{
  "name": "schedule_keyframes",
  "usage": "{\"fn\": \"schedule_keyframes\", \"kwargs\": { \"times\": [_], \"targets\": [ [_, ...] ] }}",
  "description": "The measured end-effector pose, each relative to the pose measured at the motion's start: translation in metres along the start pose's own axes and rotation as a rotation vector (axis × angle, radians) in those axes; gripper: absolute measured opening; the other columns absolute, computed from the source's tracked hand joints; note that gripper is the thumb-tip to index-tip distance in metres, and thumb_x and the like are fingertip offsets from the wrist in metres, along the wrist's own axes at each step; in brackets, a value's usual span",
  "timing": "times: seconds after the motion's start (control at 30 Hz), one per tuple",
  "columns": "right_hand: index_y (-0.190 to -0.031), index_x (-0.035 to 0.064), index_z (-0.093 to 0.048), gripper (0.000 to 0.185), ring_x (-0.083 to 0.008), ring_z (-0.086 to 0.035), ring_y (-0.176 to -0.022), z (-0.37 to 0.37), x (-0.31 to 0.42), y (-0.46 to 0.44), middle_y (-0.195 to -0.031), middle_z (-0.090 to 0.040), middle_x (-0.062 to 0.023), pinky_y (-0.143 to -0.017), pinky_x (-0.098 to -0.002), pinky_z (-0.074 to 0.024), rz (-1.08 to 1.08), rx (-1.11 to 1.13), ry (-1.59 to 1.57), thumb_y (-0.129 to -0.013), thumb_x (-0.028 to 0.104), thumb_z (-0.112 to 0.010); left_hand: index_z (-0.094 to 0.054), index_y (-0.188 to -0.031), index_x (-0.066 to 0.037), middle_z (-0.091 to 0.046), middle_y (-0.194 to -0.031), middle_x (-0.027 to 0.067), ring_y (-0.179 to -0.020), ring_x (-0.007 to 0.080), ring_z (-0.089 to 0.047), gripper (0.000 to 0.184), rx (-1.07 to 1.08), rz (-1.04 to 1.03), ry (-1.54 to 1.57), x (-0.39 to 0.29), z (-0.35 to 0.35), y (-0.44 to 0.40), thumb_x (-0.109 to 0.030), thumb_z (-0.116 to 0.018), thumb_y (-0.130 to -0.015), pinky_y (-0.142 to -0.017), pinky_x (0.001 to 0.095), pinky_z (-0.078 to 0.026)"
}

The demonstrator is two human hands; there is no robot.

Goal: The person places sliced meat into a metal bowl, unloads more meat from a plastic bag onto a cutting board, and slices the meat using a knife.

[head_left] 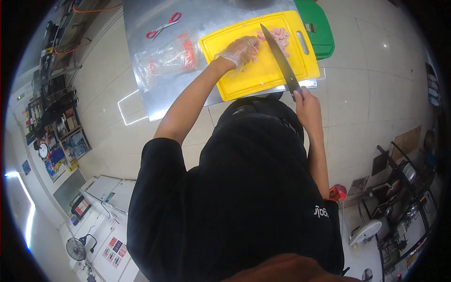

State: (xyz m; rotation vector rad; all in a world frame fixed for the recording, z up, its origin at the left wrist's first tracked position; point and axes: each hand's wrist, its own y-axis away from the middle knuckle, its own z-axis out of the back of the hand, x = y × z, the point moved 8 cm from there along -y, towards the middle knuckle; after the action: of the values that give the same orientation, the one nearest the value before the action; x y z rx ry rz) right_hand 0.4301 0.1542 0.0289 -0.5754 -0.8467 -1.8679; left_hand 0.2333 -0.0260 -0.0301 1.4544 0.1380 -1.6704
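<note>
A yellow cutting board [272,70] lies on a metal table. My left hand [242,50], in a clear plastic glove, is over the board's left half, its fingers curled against pale pink meat pieces. My right hand [307,107], bare, is wrapped round the handle of a large knife [282,61]. The blade points away from me, slanting across the board between my left hand and a pile of cut pink meat [281,38] near the board's far edge. Whether the blade touches the board cannot be made out.
On the metal table [164,96], left of the board, are a clear plastic bag with red print [171,58] and red-handled scissors [163,26]. A green board or lid [322,28] sits at the right. A person [54,113] is at the far left by shelves.
</note>
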Motion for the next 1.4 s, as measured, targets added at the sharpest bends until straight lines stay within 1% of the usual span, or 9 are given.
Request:
{"fn": "schedule_keyframes", "kwargs": {
  "times": [0.1,0.23,0.4,0.6,0.7,0.8,1.0,1.1,1.4],
  "targets": [
    [-0.097,-0.0024,-0.059,0.024,-0.0512,-0.062,-0.089,-0.001,-0.003,0.0,-0.09,-0.066,-0.0289,-0.074,-0.0557,-0.0467,0.015,-0.002,0.007,-0.102,0.021,-0.055,-0.063,-0.105,-0.009,-0.065,-0.095,0.0095,-0.089,0.0211,-0.068,0.016,-0.007,0.314,0.316,0.004,0.0,0.004,-0.022,-0.056,-0.102,-0.072,0.0374,-0.058],
    [-0.097,-0.0027,-0.058,0.025,-0.0513,-0.062,-0.089,0.003,-0.001,0.0,-0.091,-0.067,-0.0292,-0.074,-0.0558,-0.0467,0.021,-0.009,-0.002,-0.102,0.021,-0.055,-0.064,-0.104,-0.008,-0.067,-0.098,0.0089,-0.094,0.02,-0.069,0.01,-0.124,0.091,-0.024,-0.004,0.01,0.011,-0.016,-0.062,-0.099,-0.066,0.0438,-0.06],
    [-0.097,-0.0028,-0.058,0.025,-0.0512,-0.062,-0.089,0.001,-0.004,-0.001,-0.091,-0.067,-0.0291,-0.074,-0.0554,-0.0472,0.032,0.008,0.018,-0.102,0.022,-0.055,-0.065,-0.102,-0.007,-0.069,-0.099,0.0089,-0.089,0.0208,-0.07,0.01,-0.141,0.123,0.078,-0.005,0.011,0.018,-0.016,-0.064,-0.098,-0.069,0.0386,-0.06],
    [-0.097,-0.0025,-0.059,0.026,-0.0509,-0.062,-0.089,0.002,-0.001,-0.002,-0.091,-0.067,-0.0288,-0.074,-0.0553,-0.0473,0.063,-0.009,0.014,-0.103,0.023,-0.054,-0.06,-0.106,-0.008,-0.068,-0.089,0.01,-0.071,0.0214,-0.069,0.011,-0.31,0.001,0.188,0.009,0.014,0.023,-0.018,-0.062,-0.1,-0.048,0.0385,-0.056],
    [-0.097,-0.0028,-0.058,0.027,-0.0509,-0.062,-0.089,0.002,0.0,-0.002,-0.091,-0.067,-0.0288,-0.074,-0.0551,-0.0472,0.081,-0.013,-0.001,-0.103,0.023,-0.054,-0.057,-0.11,-0.01,-0.067,-0.086,0.0108,-0.068,0.0208,-0.067,0.016,-0.299,0.136,0.393,0.021,0.012,0.023,-0.021,-0.063,-0.1,-0.047,0.0379,-0.052],
    [-0.097,-0.0033,-0.058,0.028,-0.051,-0.062,-0.089,0.003,0.002,-0.001,-0.091,-0.067,-0.0292,-0.074,-0.0555,-0.047,0.075,0.006,0.009,-0.103,0.024,-0.054,-0.052,-0.106,-0.011,-0.062,-0.078,0.0086,-0.061,0.0188,-0.065,0.013,-0.433,0.132,0.418,0.011,0.019,0.029,-0.013,-0.063,-0.098,-0.047,0.0356,-0.053],
    [-0.098,-0.006,-0.059,0.029,-0.0492,-0.065,-0.087,0.007,0.009,0.003,-0.087,-0.067,-0.0285,-0.072,-0.0505,-0.0491,0.032,0.043,-0.001,-0.103,0.023,-0.054,-0.049,-0.104,-0.011,-0.065,-0.096,0.0112,-0.079,0.0182,-0.066,0.033,-0.449,-0.042,0.162,-0.006,0.006,0.024,-0.013,-0.078,-0.089,-0.062,0.0313,-0.057],
    [-0.099,-0.0044,-0.06,0.031,-0.0495,-0.064,-0.088,0.006,0.01,0.007,-0.088,-0.067,-0.0286,-0.073,-0.0534,-0.0486,-0.018,0.098,0.157,-0.104,0.025,-0.052,-0.051,-0.111,-0.012,-0.064,-0.094,0.0058,-0.079,0.0142,-0.066,0.029,-0.407,-0.121,0.225,0.01,0.005,0.029,-0.019,-0.074,-0.093,-0.053,0.0314,-0.055],
    [-0.106,0.0011,-0.06,0.029,-0.051,-0.064,-0.09,-0.005,0.013,0.013,-0.091,-0.069,-0.0284,-0.079,-0.0597,-0.0478,-0.005,0.261,0.441,-0.106,0.027,-0.046,-0.053,-0.108,-0.01,-0.068,-0.102,0.0095,-0.084,0.0196,-0.067,0.027,-0.436,-0.003,0.227,0.026,0.002,0.031,-0.02,-0.073,-0.093,-0.071,0.032,-0.058]
  ]
}}
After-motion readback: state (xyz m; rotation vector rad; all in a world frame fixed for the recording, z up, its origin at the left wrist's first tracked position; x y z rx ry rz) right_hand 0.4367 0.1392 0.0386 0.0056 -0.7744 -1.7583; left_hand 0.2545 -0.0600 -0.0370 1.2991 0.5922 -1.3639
